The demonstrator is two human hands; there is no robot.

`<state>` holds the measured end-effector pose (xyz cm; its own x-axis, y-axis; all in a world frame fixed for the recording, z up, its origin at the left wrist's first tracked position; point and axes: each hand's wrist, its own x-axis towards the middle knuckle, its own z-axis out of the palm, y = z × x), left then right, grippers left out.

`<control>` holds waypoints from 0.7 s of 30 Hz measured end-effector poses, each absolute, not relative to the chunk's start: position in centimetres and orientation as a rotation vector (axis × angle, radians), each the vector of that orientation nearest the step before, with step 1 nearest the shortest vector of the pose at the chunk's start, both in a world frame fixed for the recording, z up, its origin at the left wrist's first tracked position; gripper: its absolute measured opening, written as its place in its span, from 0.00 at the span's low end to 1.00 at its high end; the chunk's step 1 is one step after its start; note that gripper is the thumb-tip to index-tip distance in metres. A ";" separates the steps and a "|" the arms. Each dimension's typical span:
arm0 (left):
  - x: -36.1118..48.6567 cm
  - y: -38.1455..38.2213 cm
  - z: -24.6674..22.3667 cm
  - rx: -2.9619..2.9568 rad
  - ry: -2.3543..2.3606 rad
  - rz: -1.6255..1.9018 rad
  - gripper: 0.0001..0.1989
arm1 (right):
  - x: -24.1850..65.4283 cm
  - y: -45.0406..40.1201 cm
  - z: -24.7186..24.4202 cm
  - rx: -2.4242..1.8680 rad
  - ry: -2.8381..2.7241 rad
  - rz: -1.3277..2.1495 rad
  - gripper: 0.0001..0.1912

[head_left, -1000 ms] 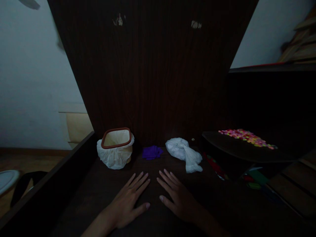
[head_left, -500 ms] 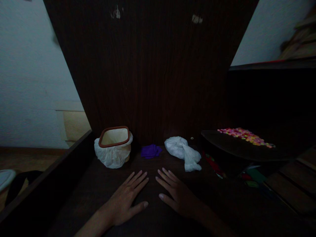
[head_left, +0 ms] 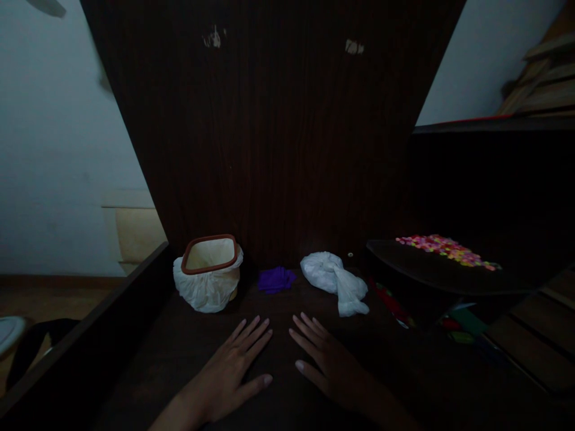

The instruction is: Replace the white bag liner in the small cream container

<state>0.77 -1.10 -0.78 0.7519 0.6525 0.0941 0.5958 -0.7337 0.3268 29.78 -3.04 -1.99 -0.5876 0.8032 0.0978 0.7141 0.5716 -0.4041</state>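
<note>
Both hands lie flat on the dark wooden surface [head_left: 283, 389]. My left hand [head_left: 233, 374] has its fingers spread and holds nothing; it is nearest to a small bin [head_left: 209, 287] with a brown rim and a white liner. My right hand [head_left: 327, 365], also spread with nothing in it, rests below a knotted whitish plastic bag [head_left: 335, 278]. Between bin and bag, against the upright panel, sits a folded purple cloth [head_left: 275, 279]. Neither hand touches these objects.
A dark rounded shelf [head_left: 404, 260] at the right carries a strip of small pink and yellow pieces [head_left: 444, 249]. Red and green items [head_left: 467, 320] lie beneath it. A raised side board [head_left: 90, 323] edges the left, and a tall dark panel [head_left: 278, 131] stands behind.
The view has shifted slightly, so the objects appear a little lower. My right hand sits slightly further right; both hands remain flat and spread.
</note>
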 end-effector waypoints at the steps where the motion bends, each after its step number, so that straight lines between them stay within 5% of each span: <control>1: 0.7 -1.1 -0.7 2.669 0.975 0.281 0.35 | 29.8 -3.0 -2.0 -1.253 -2.534 0.468 0.30; 21: 0.6 -1.4 -0.7 2.641 0.986 0.307 0.35 | 29.9 -3.0 -2.6 -1.258 -2.522 0.451 0.29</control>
